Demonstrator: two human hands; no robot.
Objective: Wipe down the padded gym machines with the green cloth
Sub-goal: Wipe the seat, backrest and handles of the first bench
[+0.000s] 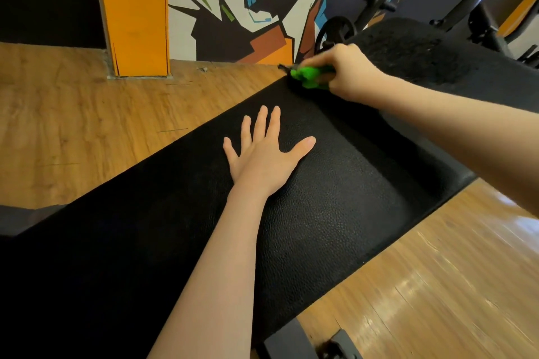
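Note:
A black padded bench [335, 213] runs diagonally across the view, with a second worn black pad [414, 58] joining it at the far end. My left hand [262, 154] lies flat on the bench pad, fingers spread. My right hand [347, 73] grips the bunched green cloth [309, 76] and holds it against the far left corner of the pad, where the two pads meet. Most of the cloth is hidden under that hand.
Wooden floor [87, 125] lies on both sides of the bench. An orange pillar [134, 11] and a painted wall [242, 3] stand behind. Black machine frames and a wheel [335, 32] crowd the far right. A metal bench foot [306, 341] shows at the bottom.

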